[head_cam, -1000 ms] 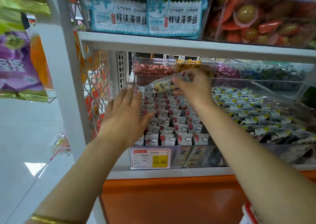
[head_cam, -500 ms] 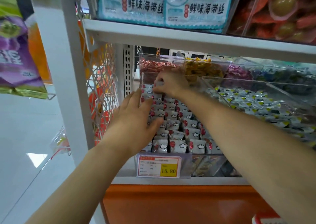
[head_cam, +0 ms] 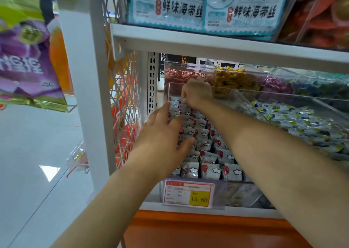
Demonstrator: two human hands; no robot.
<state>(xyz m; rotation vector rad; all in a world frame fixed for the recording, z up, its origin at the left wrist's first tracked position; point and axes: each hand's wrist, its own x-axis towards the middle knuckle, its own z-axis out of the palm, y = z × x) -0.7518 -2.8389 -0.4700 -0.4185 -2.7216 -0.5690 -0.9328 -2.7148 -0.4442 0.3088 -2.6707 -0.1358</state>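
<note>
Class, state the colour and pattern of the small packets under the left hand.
Silvery-white packets with a red spot and a cloud shape; head view.

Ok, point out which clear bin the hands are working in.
The front-left bin, alone holding white packets with red marks, above the 15.80 price tag.

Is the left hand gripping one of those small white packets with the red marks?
No, the left hand lies open, fingers straight, on the rows of small white red-marked packets in the clear plastic bin.
</note>
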